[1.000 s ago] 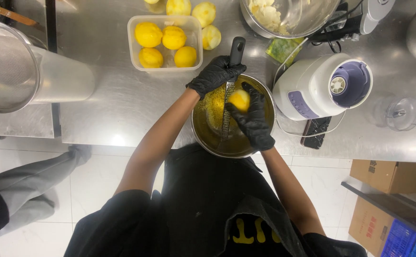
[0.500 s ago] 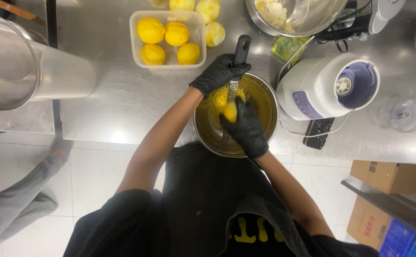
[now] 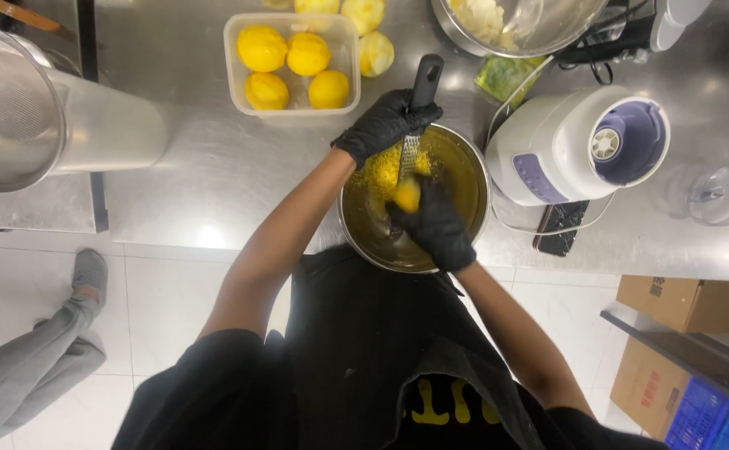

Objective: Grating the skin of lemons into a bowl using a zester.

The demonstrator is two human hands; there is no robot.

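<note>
My left hand point(image 3: 385, 123), in a black glove, grips the black handle of a long metal grater point(image 3: 418, 108) that slants down into a steel bowl point(image 3: 471, 179). In its black glove, my right hand point(image 3: 438, 223) holds a lemon point(image 3: 407, 195) against the grater blade over the bowl. Yellow zest point(image 3: 378, 173) lies piled inside the bowl on its left side. The bowl stands at the front edge of the steel counter point(image 3: 214, 167).
A clear tub point(image 3: 234, 77) of several whole lemons stands behind the bowl; peeled lemons point(image 3: 373, 50) lie beside it. A white and purple juicer point(image 3: 581, 146), a phone point(image 3: 558, 232), a large clear container point(image 3: 56, 117) and a big steel bowl point(image 3: 514, 25) are nearby. Another person's leg point(image 3: 39, 358) stands at left.
My right hand has slid the lemon down along the grater, from high in the bowl toward its middle. My left hand keeps its hold on the handle. The other person's leg shifted.
</note>
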